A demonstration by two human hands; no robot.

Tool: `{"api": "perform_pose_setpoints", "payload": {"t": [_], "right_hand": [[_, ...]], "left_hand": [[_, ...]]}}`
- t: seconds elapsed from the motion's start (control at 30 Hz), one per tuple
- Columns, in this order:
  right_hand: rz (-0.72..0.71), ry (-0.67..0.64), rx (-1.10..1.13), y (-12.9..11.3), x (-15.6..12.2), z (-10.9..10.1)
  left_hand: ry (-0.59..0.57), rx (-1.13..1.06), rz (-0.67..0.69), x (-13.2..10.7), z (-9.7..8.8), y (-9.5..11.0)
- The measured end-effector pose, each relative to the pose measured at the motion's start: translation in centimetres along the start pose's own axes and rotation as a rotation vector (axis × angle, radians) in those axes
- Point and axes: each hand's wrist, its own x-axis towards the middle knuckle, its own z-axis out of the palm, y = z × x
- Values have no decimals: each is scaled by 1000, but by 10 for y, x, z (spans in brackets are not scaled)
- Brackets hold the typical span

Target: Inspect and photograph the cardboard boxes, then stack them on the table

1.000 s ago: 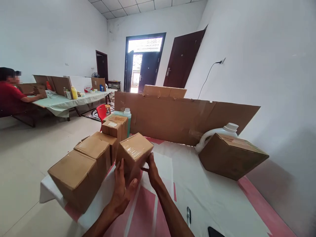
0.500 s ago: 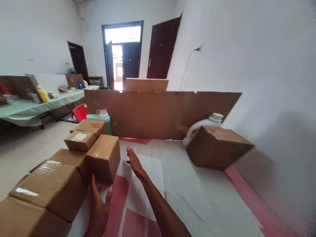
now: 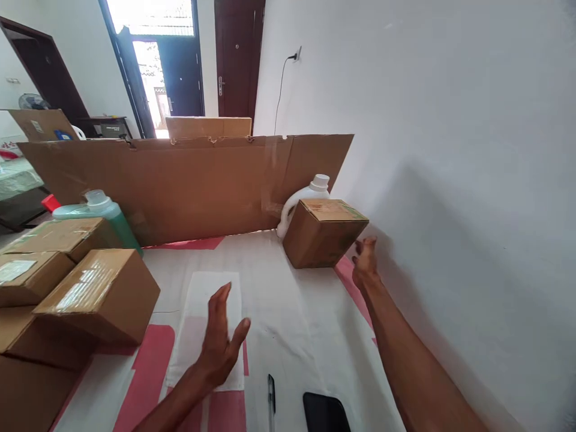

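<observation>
Head view, and the right hand [image 3: 365, 262] is stretched out to the far right side of the table [image 3: 288, 312], fingers loosely spread, holding nothing, just beside the lower right corner of a sealed box [image 3: 324, 233]; whether a fingertip touches the cardboard, I cannot tell. That box sits tilted at the table's far right, near the wall, top flaps closed, contents hidden. Right behind it, touching or nearly so, stands a white jug [image 3: 302, 201] with its cap on; what's inside does not show. The left hand [image 3: 219, 343] hovers open over a white sheet [image 3: 198, 306] near the middle, palm down, fingers apart, empty. Off to its left sits a cluster of taped boxes [image 3: 96, 295], all shut, packed against one another, the nearest with shiny tape across its lid. Behind them a green bottle [image 3: 101, 211] stands capped, tinted green through its wall. A long cardboard panel [image 3: 180, 183] stands upright across the back of the table. At the near edge lie a pen [image 3: 271, 393] and a black phone [image 3: 326, 413], close together but apart.
</observation>
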Motion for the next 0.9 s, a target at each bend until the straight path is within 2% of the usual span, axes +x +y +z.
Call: {"api": "perform_pose_setpoints", "payload": {"t": [0.13,0.3,0.4,0.5,0.6,0.67,0.77,0.83,0.9], "right_hand": [[97,-9,1,21,-9,-9],[159,84,27,38,-22,-28],[220,57,81,41,-19,-17],[261,-36,139,38,-19,5],[270,-103,183,31,-37,19],[260,-150,210,24,-60,20],[236,-268,255,10,-107,16],[204,-395,292,-2,-144,15],[131,-545,314,-14,-184,17]], "left_hand": [[-153,-153,-77,85,54,10],[-186,-182,-88,185,100,21],[-229,-214,-98,226,121,29],[-286,-257,-112,245,134,34],[-291,-284,-104,238,126,35],[-268,-295,-70,214,103,32],[-212,-309,-22,148,49,22],[-160,-306,-24,92,10,12],[-57,-304,-29,36,-24,2]]}}
